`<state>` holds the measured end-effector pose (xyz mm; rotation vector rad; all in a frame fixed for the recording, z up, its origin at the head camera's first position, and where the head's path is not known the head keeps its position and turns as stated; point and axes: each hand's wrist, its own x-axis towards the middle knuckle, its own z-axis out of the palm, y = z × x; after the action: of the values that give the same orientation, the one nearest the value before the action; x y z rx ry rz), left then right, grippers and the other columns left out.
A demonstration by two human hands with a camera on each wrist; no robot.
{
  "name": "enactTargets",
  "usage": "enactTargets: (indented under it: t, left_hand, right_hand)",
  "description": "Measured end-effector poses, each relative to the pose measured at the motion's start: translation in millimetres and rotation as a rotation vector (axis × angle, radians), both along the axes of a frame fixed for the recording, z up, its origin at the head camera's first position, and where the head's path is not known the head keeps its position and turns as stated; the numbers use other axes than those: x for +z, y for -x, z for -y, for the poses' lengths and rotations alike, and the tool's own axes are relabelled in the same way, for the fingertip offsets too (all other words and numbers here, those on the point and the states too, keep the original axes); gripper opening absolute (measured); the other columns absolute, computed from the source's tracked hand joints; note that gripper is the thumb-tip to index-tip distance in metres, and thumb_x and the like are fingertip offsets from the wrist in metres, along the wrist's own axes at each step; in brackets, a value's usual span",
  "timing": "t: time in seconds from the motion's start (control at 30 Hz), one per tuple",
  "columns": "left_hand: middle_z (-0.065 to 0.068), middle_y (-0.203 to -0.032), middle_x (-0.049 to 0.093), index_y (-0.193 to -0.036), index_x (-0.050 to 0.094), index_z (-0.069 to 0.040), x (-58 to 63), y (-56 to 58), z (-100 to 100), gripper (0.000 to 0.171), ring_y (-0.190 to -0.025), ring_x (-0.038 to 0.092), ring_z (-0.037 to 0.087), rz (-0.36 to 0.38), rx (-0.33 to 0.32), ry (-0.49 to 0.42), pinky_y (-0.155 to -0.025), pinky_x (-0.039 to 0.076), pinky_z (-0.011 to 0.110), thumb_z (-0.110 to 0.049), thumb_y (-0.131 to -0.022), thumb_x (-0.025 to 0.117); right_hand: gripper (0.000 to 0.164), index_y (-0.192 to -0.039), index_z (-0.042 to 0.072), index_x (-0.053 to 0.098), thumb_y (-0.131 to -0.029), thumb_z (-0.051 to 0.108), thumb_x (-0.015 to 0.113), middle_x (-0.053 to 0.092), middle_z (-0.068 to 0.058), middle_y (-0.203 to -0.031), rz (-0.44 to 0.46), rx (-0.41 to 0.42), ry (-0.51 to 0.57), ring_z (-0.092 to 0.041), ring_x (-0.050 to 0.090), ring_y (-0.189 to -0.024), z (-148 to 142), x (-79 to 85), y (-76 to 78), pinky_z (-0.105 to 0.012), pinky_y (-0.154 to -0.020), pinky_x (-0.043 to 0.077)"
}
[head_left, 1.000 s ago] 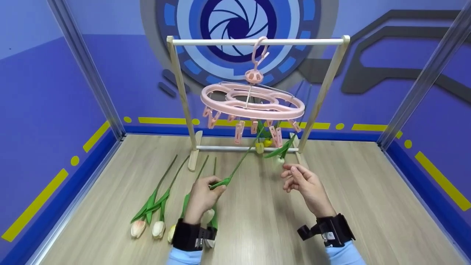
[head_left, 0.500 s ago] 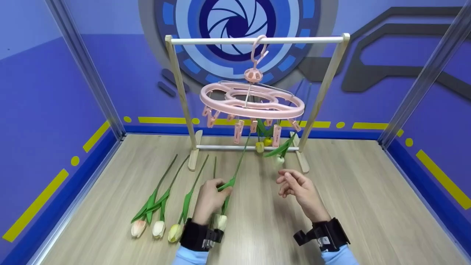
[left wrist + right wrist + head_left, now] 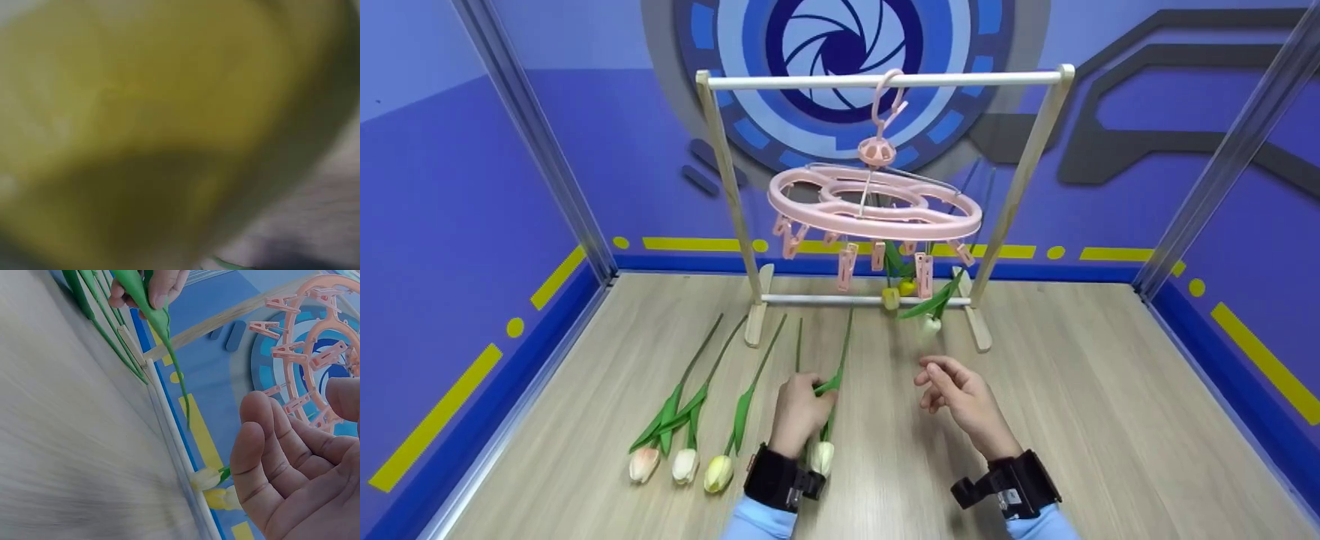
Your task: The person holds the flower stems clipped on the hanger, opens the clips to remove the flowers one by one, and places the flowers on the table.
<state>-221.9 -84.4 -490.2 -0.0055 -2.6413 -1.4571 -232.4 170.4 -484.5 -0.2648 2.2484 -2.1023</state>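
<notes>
My left hand [image 3: 801, 412] pinches a pale tulip [image 3: 823, 457] by its green stem and leaf, low over the table. The stem points away toward the rack and the bloom hangs near the wrist. Another stem [image 3: 799, 341] lies beside this hand, its bloom hidden behind the wrist. A blurred yellowish bloom [image 3: 146, 101] fills the left wrist view. My right hand [image 3: 960, 401] hovers with loosely bent fingers and holds nothing, in front of a white tulip [image 3: 932, 325] hanging head-down. In the right wrist view its fingers [image 3: 253, 450] show bent, apart from anything.
A pink clip hanger [image 3: 874, 217] hangs from a wooden rack [image 3: 885, 81]. Yellow tulips [image 3: 891, 298] hang below it, near the back. On the table's left lie a pinkish tulip [image 3: 644, 465], a white tulip [image 3: 685, 466] and a yellow tulip [image 3: 718, 473].
My left hand has moved right and slightly nearer, carrying the tulip, whose stem now stands straighter away from me. My right hand has drawn back and a little left from the hanging white tulip.
</notes>
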Motion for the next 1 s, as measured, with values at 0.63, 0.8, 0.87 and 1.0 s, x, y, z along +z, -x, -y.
enactTargets:
  t: [0.63,0.8,0.87,1.0]
  left_hand:
    - [0.005,-0.072,0.055,-0.081,0.063,0.001,-15.3,1.0,-7,0.009,-0.062,0.044,0.018,0.005,0.025,0.120,-0.055,0.037,0.029,0.009,-0.085,0.060]
    - [0.000,-0.065,0.045,-0.071,0.054,-0.007,-15.5,-1.7,-9,0.021,-0.058,0.038,0.016,0.051,0.064,0.190,-0.052,0.031,0.029,0.009,-0.084,0.059]
    - [-0.002,-0.062,0.036,-0.065,0.044,-0.012,-15.6,-2.5,-9,0.031,-0.056,0.032,0.015,0.072,0.081,0.225,-0.051,0.027,0.029,0.008,-0.083,0.059]
    - [-0.005,-0.059,0.026,-0.062,0.029,-0.018,-16.3,-2.5,-8,0.044,-0.053,0.026,0.013,0.093,0.079,0.230,-0.049,0.024,0.029,0.009,-0.082,0.057]
  right_hand:
    - [0.040,-0.131,-0.015,0.056,-0.108,0.017,0.055,0.067,-0.013,-0.100,-0.007,0.080,-0.076,-0.019,0.067,-0.074,11,-17.1,3.1,-0.027,-0.068,0.056]
    - [0.038,-0.131,-0.013,0.057,-0.108,0.017,0.055,0.068,-0.013,-0.101,0.000,0.083,-0.079,-0.019,0.068,-0.075,12,-17.5,2.6,-0.028,-0.069,0.056]
    - [0.037,-0.131,-0.012,0.058,-0.108,0.017,0.055,0.068,-0.013,-0.101,0.003,0.080,-0.081,-0.018,0.068,-0.075,12,-17.5,2.7,-0.027,-0.069,0.056]
    - [0.037,-0.130,-0.012,0.058,-0.108,0.017,0.055,0.068,-0.012,-0.100,0.011,0.076,-0.079,-0.019,0.067,-0.074,11,-17.7,3.2,-0.027,-0.068,0.056]
